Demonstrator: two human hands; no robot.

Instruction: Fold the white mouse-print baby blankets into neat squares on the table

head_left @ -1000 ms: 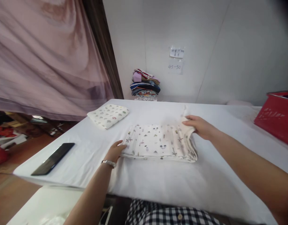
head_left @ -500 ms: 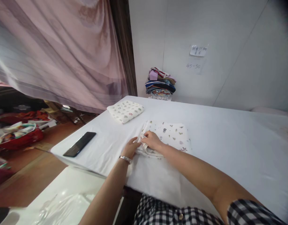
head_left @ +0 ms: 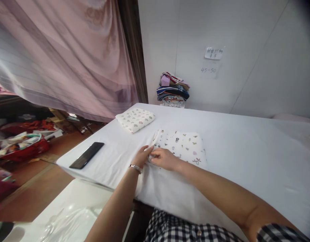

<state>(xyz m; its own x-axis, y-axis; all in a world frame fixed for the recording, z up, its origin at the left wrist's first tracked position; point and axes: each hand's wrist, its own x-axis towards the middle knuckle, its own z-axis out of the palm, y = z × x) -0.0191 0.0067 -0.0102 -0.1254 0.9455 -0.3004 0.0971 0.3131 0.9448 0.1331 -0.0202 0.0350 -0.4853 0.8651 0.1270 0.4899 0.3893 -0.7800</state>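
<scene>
A folded white cloth (head_left: 186,143) with small plant and figure prints lies flat on the white-covered table in front of me. My left hand (head_left: 142,157), with a bracelet at the wrist, is closed on the cloth's left edge, thumb and fingers pressed together there. Right beside it, my right hand (head_left: 166,159) pinches the near left corner with bent fingers. That corner is partly hidden under my fingers. Farther back on the left lies another folded white cloth (head_left: 135,120) with a leaf-like print, apart from both hands.
A black phone (head_left: 86,155) rests near the table's left edge. Folded fabrics (head_left: 173,90) are stacked against the back wall. Clear plastic (head_left: 71,223) lies on a lower white surface at front left. A pink curtain (head_left: 94,60) hangs at left, above a red basket (head_left: 36,148).
The raised, turned-back layers at the cloth's near left corner now lie flatter. My right hand has come slightly lower and nearer to me, while my left hand stays at the left edge.
</scene>
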